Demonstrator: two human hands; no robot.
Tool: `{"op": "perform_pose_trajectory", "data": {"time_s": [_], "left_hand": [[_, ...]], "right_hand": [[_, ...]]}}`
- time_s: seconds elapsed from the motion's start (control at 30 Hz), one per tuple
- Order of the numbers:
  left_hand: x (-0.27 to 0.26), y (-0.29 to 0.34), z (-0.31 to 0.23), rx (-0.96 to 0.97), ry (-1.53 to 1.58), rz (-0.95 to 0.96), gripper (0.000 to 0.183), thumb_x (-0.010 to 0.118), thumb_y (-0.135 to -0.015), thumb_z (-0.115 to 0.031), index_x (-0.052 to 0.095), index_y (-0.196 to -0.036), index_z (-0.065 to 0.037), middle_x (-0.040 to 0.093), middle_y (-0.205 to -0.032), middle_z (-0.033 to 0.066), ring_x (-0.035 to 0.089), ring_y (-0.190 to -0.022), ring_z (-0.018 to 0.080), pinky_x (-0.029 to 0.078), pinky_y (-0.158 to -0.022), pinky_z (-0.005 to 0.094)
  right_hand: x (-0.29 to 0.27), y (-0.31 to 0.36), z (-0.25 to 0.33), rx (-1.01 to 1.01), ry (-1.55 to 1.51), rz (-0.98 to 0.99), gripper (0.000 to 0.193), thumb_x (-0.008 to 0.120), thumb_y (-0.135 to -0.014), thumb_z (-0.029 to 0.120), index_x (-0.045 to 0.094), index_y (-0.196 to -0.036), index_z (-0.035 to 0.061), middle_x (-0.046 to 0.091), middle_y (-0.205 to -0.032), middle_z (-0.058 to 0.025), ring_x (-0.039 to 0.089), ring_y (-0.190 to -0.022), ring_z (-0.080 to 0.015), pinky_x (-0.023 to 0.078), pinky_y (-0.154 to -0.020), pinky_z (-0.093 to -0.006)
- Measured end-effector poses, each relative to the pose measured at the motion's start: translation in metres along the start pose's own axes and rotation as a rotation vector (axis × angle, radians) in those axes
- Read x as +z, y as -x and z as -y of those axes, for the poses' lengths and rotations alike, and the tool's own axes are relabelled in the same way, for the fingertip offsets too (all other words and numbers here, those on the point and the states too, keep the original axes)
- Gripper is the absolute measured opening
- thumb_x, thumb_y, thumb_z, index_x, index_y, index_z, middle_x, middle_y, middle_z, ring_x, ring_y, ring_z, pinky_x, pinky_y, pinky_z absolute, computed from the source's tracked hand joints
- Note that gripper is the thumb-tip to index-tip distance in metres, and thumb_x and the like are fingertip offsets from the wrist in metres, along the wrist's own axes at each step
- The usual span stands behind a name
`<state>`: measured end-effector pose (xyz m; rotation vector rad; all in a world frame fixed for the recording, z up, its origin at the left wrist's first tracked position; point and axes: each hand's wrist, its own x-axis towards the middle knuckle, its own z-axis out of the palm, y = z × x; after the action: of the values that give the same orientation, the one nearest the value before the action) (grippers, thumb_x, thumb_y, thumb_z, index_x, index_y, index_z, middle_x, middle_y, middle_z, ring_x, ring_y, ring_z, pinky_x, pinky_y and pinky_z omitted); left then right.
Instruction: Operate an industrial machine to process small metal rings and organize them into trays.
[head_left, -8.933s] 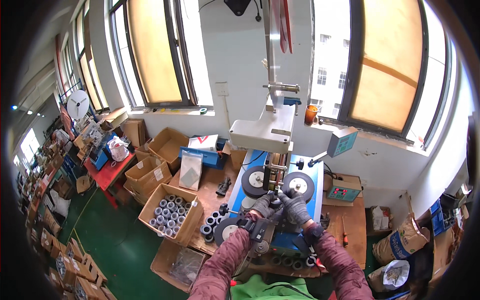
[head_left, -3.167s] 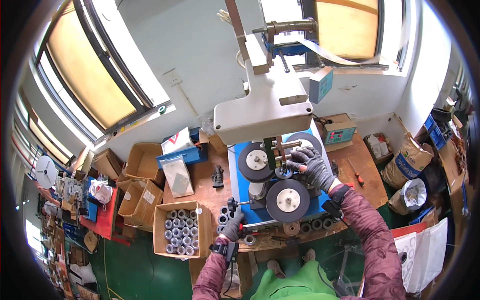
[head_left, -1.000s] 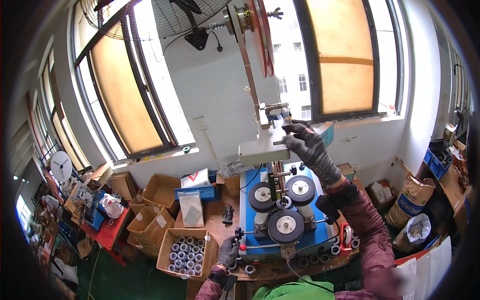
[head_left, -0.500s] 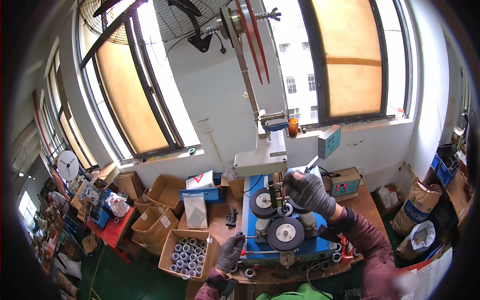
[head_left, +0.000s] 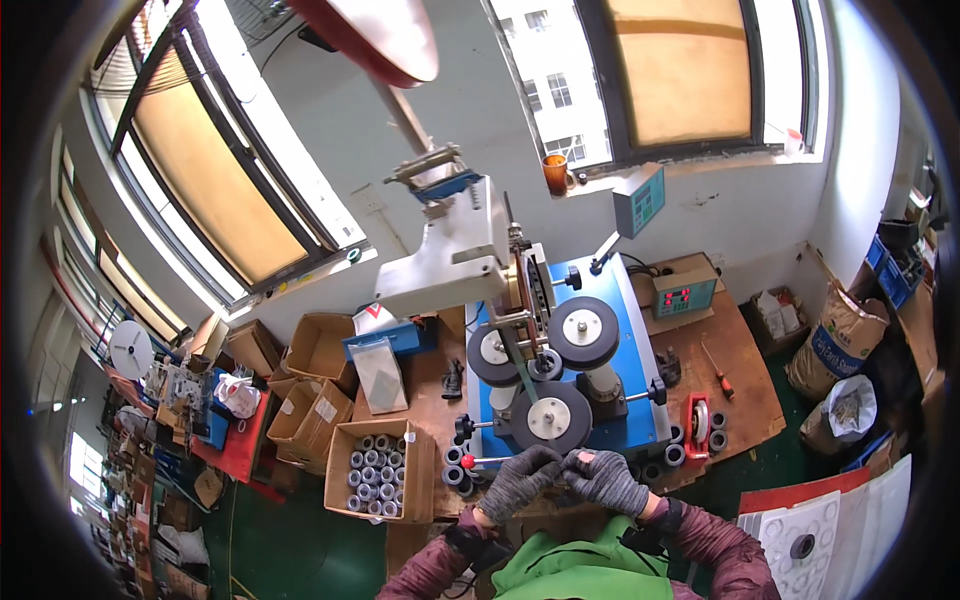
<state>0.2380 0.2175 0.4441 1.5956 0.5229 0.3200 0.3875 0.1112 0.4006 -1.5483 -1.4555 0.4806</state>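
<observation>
Both my hands, in dark grey knit gloves, meet in front of a winding machine [head_left: 640,405] with a blue base. My left hand [head_left: 520,484] is closed in a pinch beside the red-knobbed lever [head_left: 488,460]. Close against it, my right hand [head_left: 606,482] has its fingers bent and pressed together. Anything between the fingertips is too small or hidden to make out. Just beyond them sits the front black roller [head_left: 551,418] with its pale hub; two more rollers stand behind. A small grey ring [head_left: 544,365] rests among the three, with a thin dark strip [head_left: 527,382] running down beside it.
An open carton [head_left: 420,478] of several grey rings stands at the left. On the wooden table's right lie a red tape holder [head_left: 697,425], a screwdriver [head_left: 724,382] and loose dark rings [head_left: 718,440]. A control box [head_left: 686,297] stands behind. The machine's pale arm [head_left: 450,255] overhangs the rollers.
My right hand has come down from above the rollers to the front. My left hand has left the red-knobbed lever and moved right to meet it. The view has shifted and tilted.
</observation>
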Motion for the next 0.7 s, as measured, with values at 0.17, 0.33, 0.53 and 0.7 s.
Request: {"op": "perform_pose_trajectory", "data": {"time_s": [0.17,0.33,0.53,0.7], "left_hand": [[0.006,-0.015,-0.021,-0.054,-0.134,0.06,0.018,0.059,-0.087,-0.011,0.059,-0.102,-0.001,0.062,-0.089,0.0022,0.054,-0.078,0.0065,0.047,-0.071,0.0228],[0.004,-0.031,-0.016,0.058,-0.163,-0.108,0.016,0.062,-0.084,-0.008,0.061,-0.098,-0.002,0.063,-0.086,0.004,0.056,-0.077,0.0087,0.047,-0.07,0.0243],[-0.012,-0.072,0.002,0.451,-0.568,-0.6,0.018,0.063,-0.079,-0.004,0.063,-0.097,-0.003,0.064,-0.085,0.0123,0.062,-0.074,0.0223,0.048,-0.068,0.029],[-0.004,-0.08,0.021,0.31,-0.537,-0.652,0.017,0.063,-0.079,-0.009,0.065,-0.094,-0.004,0.064,-0.087,0.0124,0.06,-0.08,0.0258,0.046,-0.072,0.0336]], "right_hand": [[-0.009,0.001,-0.012,0.012,-0.001,-0.017,0.016,0.064,-0.075,0.019,0.059,-0.086,0.0085,0.06,-0.073,-0.013,0.059,-0.066,-0.0326,0.047,-0.059,-0.038],[-0.019,0.0,-0.015,0.077,-0.125,-0.013,0.019,0.062,-0.078,0.022,0.06,-0.091,0.0084,0.06,-0.079,-0.013,0.06,-0.071,-0.0312,0.048,-0.064,-0.0389],[-0.021,0.014,-0.046,0.062,-0.002,0.033,0.022,0.061,-0.08,0.022,0.058,-0.096,0.0082,0.06,-0.086,-0.0132,0.06,-0.077,-0.0306,0.048,-0.067,-0.0386],[-0.03,0.015,-0.053,0.101,-0.03,0.053,0.02,0.059,-0.081,0.023,0.059,-0.096,0.0092,0.059,-0.085,-0.0132,0.059,-0.076,-0.0319,0.048,-0.067,-0.0395]]}}
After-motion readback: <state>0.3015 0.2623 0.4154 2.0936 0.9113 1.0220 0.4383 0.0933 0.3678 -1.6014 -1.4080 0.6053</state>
